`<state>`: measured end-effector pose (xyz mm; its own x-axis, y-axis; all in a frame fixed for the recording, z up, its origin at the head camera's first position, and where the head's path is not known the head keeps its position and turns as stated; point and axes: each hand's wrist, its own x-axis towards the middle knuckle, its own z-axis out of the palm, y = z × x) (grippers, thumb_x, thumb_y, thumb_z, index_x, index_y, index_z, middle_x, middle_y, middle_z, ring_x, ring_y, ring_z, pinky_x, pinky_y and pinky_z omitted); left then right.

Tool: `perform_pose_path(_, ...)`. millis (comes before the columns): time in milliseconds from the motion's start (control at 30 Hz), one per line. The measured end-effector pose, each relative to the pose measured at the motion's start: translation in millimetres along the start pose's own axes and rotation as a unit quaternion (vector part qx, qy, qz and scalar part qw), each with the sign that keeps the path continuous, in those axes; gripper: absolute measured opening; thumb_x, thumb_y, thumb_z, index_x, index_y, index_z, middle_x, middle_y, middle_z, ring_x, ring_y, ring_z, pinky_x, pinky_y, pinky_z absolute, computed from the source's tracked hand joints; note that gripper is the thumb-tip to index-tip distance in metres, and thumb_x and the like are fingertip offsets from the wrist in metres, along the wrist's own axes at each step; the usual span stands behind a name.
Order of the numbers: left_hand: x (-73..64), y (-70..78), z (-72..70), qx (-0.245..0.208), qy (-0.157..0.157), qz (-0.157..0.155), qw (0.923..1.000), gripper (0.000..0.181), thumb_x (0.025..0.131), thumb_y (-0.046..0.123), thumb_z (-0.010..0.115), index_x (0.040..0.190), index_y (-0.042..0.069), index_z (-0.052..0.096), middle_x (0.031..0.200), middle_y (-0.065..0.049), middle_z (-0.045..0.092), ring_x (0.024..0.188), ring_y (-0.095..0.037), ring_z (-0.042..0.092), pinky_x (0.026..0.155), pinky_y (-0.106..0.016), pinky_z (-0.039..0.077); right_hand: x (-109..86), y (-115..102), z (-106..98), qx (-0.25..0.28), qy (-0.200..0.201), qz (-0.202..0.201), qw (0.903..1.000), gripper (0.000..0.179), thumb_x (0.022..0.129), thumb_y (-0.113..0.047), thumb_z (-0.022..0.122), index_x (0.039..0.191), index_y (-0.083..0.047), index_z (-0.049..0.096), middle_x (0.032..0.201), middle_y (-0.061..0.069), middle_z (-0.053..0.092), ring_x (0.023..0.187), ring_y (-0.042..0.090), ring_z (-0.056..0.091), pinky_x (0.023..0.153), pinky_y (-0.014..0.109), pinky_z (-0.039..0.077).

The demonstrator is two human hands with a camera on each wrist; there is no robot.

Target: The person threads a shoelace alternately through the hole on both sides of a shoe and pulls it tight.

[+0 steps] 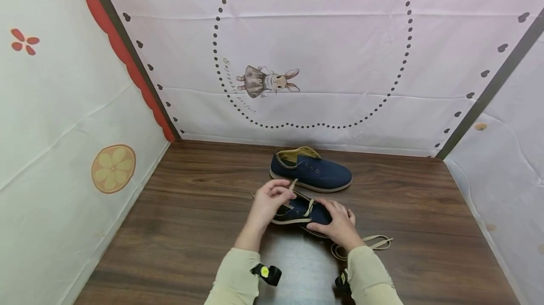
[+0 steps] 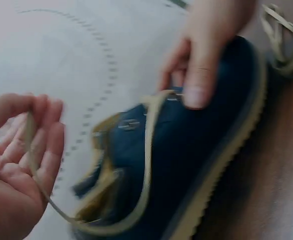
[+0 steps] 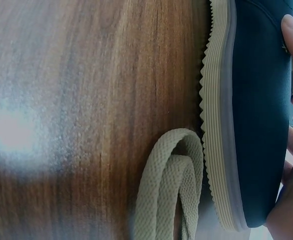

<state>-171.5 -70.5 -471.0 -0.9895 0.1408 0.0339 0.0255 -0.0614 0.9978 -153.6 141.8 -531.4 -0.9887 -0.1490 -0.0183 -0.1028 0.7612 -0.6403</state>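
A dark blue canvas shoe with a pale ribbed sole sits on the wooden surface in front of me. A beige shoelace passes through its front eyelets. My left hand pinches one end of that lace between thumb and fingers, above the shoe's opening. In the left wrist view the lace sags from the left hand across to the eyelets. My right hand grips the toe end of the shoe, its thumb on the near side. The farther fingers are partly hidden behind the shoe in the right wrist view.
A second blue shoe, with no lace visible in its eyelets, stands just behind the first. Another beige lace lies looped on the wooden surface by the right wrist. Printed cloth walls enclose the back and sides.
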Motion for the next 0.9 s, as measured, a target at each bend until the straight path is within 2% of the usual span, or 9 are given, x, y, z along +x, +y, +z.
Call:
perform_pose_path(100,6.0,-13.6,8.9,0.099,-0.019,-0.029,0.9945,0.026,0.087,0.008,0.063,0.112,-0.002,0.062,0.086,-0.012,0.068,0.083,-0.025,0.064,0.072,-0.028,0.048,0.1,-1.3,0.2,-0.002,-0.004,-0.002,1.0,0.074,0.07,-0.054,0.073,0.134,-0.025,0.048,0.134,0.007,0.046,0.125,0.034,0.036,0.099,0.062,0.011)
perform_pose_path(200,5.7,-24.7,12.0,0.188,-0.008,-0.036,0.9815,0.017,0.086,0.01,0.064,0.1,0.003,0.07,0.084,-0.007,0.069,0.08,-0.018,0.063,0.072,-0.027,0.047,0.1,-2.1,-2.4,0.001,-0.022,-0.003,0.9997,0.076,0.07,-0.057,0.071,0.135,-0.026,0.047,0.136,0.008,0.045,0.126,0.035,0.035,0.099,0.063,0.011)
perform_pose_path(300,4.4,-31.6,13.3,0.24,0.009,-0.035,0.97,0.013,0.084,0.017,0.068,0.088,0.006,0.073,0.081,-0.003,0.069,0.077,-0.013,0.063,0.07,-0.029,0.048,2.0,-3.5,-10.5,0.05,-0.045,0.008,0.9977,0.069,0.076,-0.052,0.069,0.135,-0.024,0.047,0.136,0.008,0.044,0.129,0.036,0.031,0.099,0.066,0.005)
perform_pose_path(400,3.2,-34.3,14.1,0.259,0.025,-0.044,0.9645,0.014,0.081,0.021,0.071,0.081,0.007,0.072,0.076,-0.002,0.069,0.071,-0.012,0.062,0.066,-0.029,0.048,8.8,-7.3,-17.3,0.136,-0.051,0.023,0.9892,0.054,0.085,-0.042,0.063,0.133,-0.02,0.051,0.132,0.009,0.05,0.13,0.037,0.029,0.097,0.069,-0.003)
perform_pose_path(467,2.7,-35.3,14.8,0.265,0.034,-0.05,0.9623,0.013,0.079,0.019,0.072,0.077,0.006,0.071,0.073,-0.002,0.068,0.067,-0.011,0.061,0.064,-0.028,0.048,14.2,-10.6,-18.0,0.169,-0.049,0.022,0.9842,0.045,0.089,-0.038,0.06,0.129,-0.017,0.055,0.126,0.009,0.055,0.129,0.036,0.033,0.096,0.069,-0.004)
perform_pose_path(600,2.3,-36.6,17.2,0.272,0.044,-0.055,0.9598,0.01,0.077,0.015,0.071,0.073,0.005,0.069,0.069,-0.001,0.068,0.064,-0.009,0.059,0.063,-0.027,0.047,22.2,-14.5,-11.0,0.146,-0.024,0.009,0.989,0.034,0.088,-0.035,0.063,0.116,-0.016,0.065,0.116,0.007,0.06,0.119,0.032,0.046,0.096,0.07,0.004)
perform_pose_path(700,3.5,-36.6,20.1,0.272,0.05,-0.056,0.9593,0.01,0.077,0.015,0.07,0.074,0.006,0.069,0.069,-0.001,0.067,0.064,-0.009,0.058,0.062,-0.027,0.046,24.1,-15.3,-8.3,0.133,0.005,0.015,0.991,0.027,0.087,-0.031,0.063,0.108,-0.014,0.069,0.112,0.007,0.06,0.115,0.031,0.049,0.095,0.07,0.008)
perform_pose_path(900,5.2,-34.8,26.7,0.281,0.085,-0.052,0.9546,0.01,0.075,0.014,0.071,0.071,0.006,0.068,0.066,0.0,0.066,0.061,-0.009,0.056,0.06,-0.026,0.046,25.8,-15.8,-8.9,0.126,0.012,0.025,0.9916,0.03,0.09,-0.031,0.06,0.109,-0.009,0.068,0.115,0.012,0.059,0.114,0.035,0.049,0.094,0.07,0.01)
